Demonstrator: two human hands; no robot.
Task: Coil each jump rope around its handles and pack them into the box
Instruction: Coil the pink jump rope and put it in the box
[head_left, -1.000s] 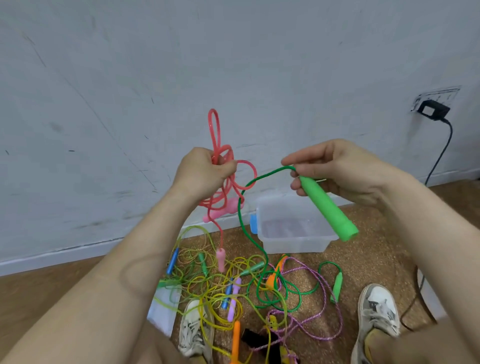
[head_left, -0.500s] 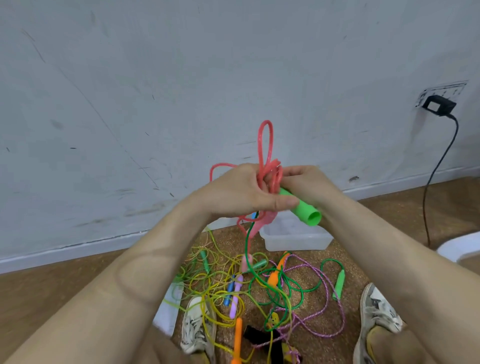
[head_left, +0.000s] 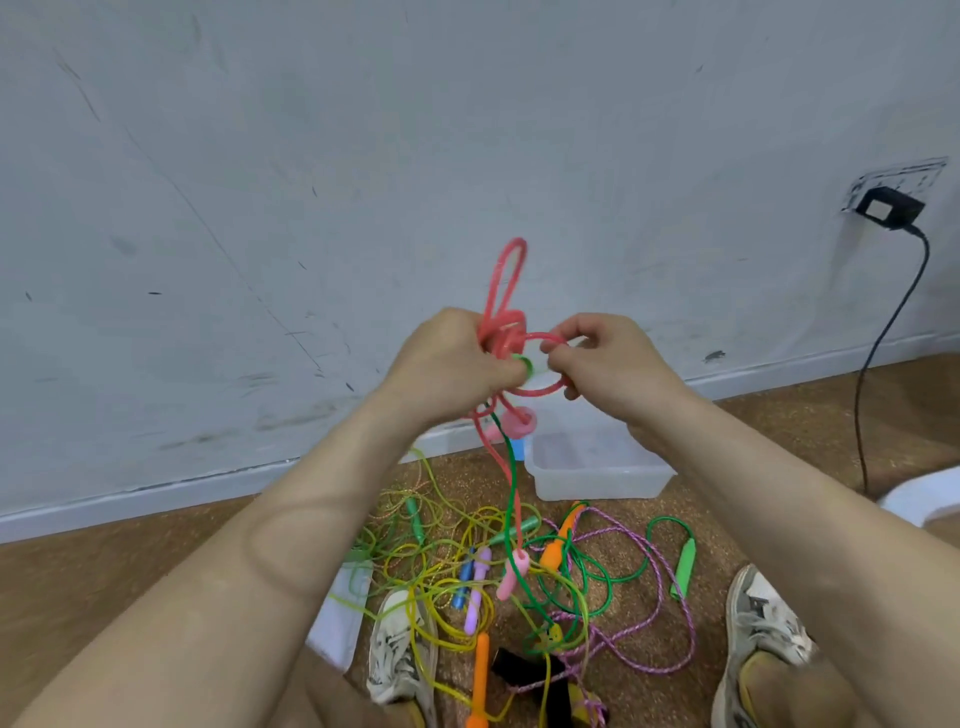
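My left hand (head_left: 447, 369) grips a tangle of pink jump rope (head_left: 506, 291) held up in front of the wall, with a loop sticking upward. A green handle end (head_left: 523, 365) shows between my two hands, mostly hidden by the left fingers. My right hand (head_left: 610, 364) pinches a pink loop (head_left: 548, 389) of the same tangle. A green rope (head_left: 511, 467) and a pink strand hang down from the hands to a pink handle (head_left: 514, 571) above the pile. The clear plastic box (head_left: 597, 480) stands on the floor by the wall, below my right hand.
A heap of tangled ropes (head_left: 519, 566) in yellow, green, purple and orange lies on the cork floor between my two shoes (head_left: 400, 644). A black cable (head_left: 878, 332) hangs from a wall plug (head_left: 888, 205) at right. A white object (head_left: 924, 493) sits at the right edge.
The green handle has been pushed into the pink tangle and is now almost hidden. My right hand let go of it and now pinches a pink loop.
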